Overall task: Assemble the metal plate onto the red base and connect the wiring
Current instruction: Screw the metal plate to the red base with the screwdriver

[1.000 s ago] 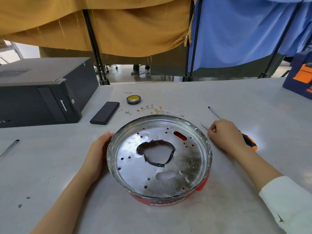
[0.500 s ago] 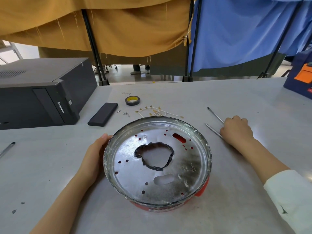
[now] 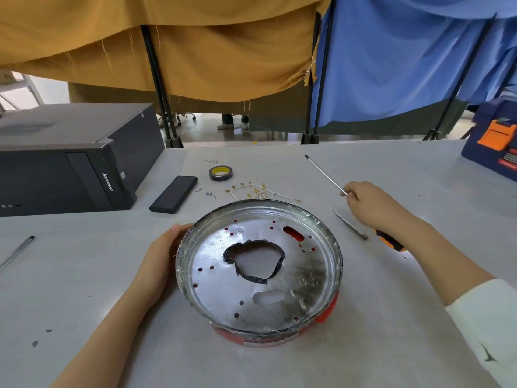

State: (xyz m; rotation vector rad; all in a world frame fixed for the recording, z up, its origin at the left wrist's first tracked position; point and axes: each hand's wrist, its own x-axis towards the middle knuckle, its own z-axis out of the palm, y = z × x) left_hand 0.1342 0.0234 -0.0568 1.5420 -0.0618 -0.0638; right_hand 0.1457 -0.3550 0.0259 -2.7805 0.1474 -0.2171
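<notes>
The round, shiny metal plate, punched with small holes and ringed with black tape around its middle opening, sits in the red plastic base at the centre of the grey tabletop. The left hand rests flat against the plate's left rim, fingers fairly straight, steadying it. The right hand pinches the long thin silver screwdriver shaft near its lower end; a shorter metal bit and an orange-and-black handle lie just beside that wrist.

The plate looks stiff and thin, probably light, with a raised lip that may be sharp; holding it by the outer rim with flat fingers seems safest, keeping clear of the taped cut-out. The smooth metal could slide in the base until screwed down. The loose pale wires with brass terminals behind the plate look limp and fine, best picked up by their terminals.
</notes>
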